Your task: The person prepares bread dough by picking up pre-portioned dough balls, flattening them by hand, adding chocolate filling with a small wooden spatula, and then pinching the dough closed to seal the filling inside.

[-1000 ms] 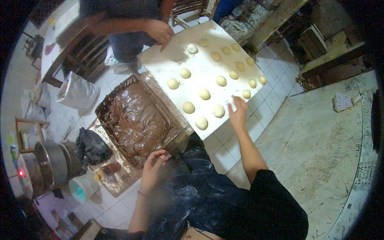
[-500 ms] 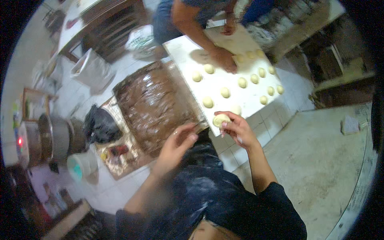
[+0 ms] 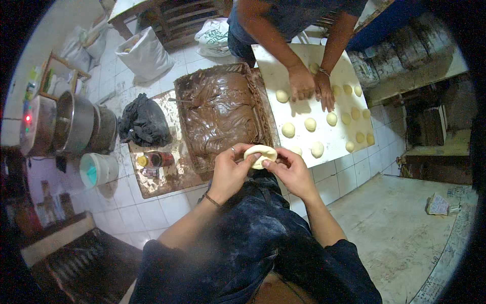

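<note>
Between both hands I hold a piece of pale dough, pressed into a shallow cup with a raised rim. My left hand pinches its left edge, thumb inside the hollow. On the opposite edge my right hand grips it, thumb also over the rim. Just beyond my hands lies a large tray filled with glossy brown paste; a utensil handle pokes out at its left side. To the right, a white board carries several round dough balls.
Across the board, a co-worker's hands press on the surface among the dough balls. Left of the tray are a black plastic bag, a bottle with a yellow cap and a white bucket. Metal pots stand farther left.
My left hand has come over to the dough, which was in my right hand alone. The dough is now opened into a cup. The co-worker's two hands have come together, and the view has shifted.
</note>
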The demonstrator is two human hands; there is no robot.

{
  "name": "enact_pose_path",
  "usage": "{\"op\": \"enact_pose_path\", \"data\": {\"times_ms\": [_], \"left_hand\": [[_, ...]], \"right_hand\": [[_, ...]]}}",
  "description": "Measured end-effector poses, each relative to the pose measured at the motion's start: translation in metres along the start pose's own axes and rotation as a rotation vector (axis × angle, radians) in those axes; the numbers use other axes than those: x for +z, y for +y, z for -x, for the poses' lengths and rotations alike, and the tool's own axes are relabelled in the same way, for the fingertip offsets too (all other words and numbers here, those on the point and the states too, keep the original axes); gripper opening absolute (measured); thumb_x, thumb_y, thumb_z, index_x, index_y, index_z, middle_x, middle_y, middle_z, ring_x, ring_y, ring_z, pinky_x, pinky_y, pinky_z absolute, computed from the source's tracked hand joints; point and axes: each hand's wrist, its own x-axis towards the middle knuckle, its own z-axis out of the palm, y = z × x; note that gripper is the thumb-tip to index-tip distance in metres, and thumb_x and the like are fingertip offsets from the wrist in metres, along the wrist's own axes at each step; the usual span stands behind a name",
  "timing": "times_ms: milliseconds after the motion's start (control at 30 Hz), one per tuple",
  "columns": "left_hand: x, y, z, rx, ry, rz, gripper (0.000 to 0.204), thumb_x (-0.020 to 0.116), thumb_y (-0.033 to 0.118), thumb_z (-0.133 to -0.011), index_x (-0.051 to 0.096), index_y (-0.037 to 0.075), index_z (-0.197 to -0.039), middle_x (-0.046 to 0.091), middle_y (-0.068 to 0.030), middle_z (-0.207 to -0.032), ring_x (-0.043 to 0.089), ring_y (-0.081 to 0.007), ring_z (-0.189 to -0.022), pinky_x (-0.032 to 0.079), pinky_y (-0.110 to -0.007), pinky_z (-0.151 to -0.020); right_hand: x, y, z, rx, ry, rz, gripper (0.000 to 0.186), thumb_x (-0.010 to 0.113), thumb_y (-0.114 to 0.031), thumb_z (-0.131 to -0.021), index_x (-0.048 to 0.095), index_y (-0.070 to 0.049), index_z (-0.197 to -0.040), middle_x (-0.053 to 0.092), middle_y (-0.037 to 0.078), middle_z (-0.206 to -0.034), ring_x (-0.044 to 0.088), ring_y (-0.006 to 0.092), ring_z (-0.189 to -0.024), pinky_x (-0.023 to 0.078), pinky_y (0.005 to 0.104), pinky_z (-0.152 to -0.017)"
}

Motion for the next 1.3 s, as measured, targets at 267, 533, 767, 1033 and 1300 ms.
{"op": "enact_pose_path", "data": {"times_ms": [267, 533, 767, 1033, 1300], "left_hand": [[-0.018, 0.008, 0.005, -0.019, -0.08, -0.233, 0.027, 0.074, 0.014, -0.085, 0.072, 0.001, -0.108, 0.075, -0.0117, -0.101, 0.07, -0.0171, -0.094, 0.052, -0.032, -0.089], [-0.021, -0.015, 0.009, 0.025, -0.343, -0.438, 0.04, 0.076, 0.018, -0.086, 0.067, 0.003, -0.122, 0.073, -0.0183, -0.106, 0.072, -0.0269, -0.098, 0.053, -0.037, -0.09], [-0.02, -0.027, 0.01, 0.022, -0.519, -0.509, 0.041, 0.073, 0.02, -0.089, 0.066, 0.003, -0.125, 0.073, -0.0184, -0.108, 0.072, -0.026, -0.098, 0.054, -0.037, -0.087], [-0.036, -0.046, 0.01, -0.18, -0.351, 0.226, 0.029, 0.07, 0.022, -0.094, 0.071, 0.0, -0.113, 0.074, -0.0041, -0.098, 0.067, -0.0099, -0.092, 0.053, -0.028, -0.083], [-0.079, -0.065, 0.009, -0.165, -0.081, 0.209, 0.032, 0.069, 0.026, -0.096, 0.069, 0.001, -0.117, 0.073, -0.0052, -0.101, 0.066, -0.01, -0.091, 0.052, -0.025, -0.08]], "right_hand": [[0.003, 0.021, -0.009, -0.112, -0.032, 0.168, 0.019, 0.068, -0.015, -0.092, 0.071, -0.001, -0.104, 0.069, 0.01, -0.086, 0.062, 0.0126, -0.081, 0.049, 0.0298, -0.073], [0.011, 0.011, 0.001, -0.235, -0.123, 0.603, 0.024, 0.066, -0.021, -0.091, 0.068, 0.002, -0.1, 0.065, 0.018, -0.089, 0.063, 0.0325, -0.079, 0.051, 0.0408, -0.072], [0.011, 0.019, 0.006, -0.352, -0.252, 0.786, 0.024, 0.068, -0.02, -0.091, 0.067, 0.0, -0.105, 0.061, 0.017, -0.095, 0.063, 0.0313, -0.089, 0.051, 0.0413, -0.078], [-0.027, 0.019, -0.022, -0.352, -0.016, 1.038, 0.033, 0.07, -0.026, -0.089, 0.066, -0.005, -0.114, 0.062, 0.015, -0.106, 0.058, 0.0314, -0.103, 0.049, 0.0431, -0.088], [-0.036, 0.058, -0.061, -0.263, -0.105, 1.36, 0.023, 0.065, -0.016, -0.09, 0.068, -0.005, -0.11, 0.063, 0.018, -0.094, 0.065, 0.0375, -0.091, 0.053, 0.0478, -0.078]]}}
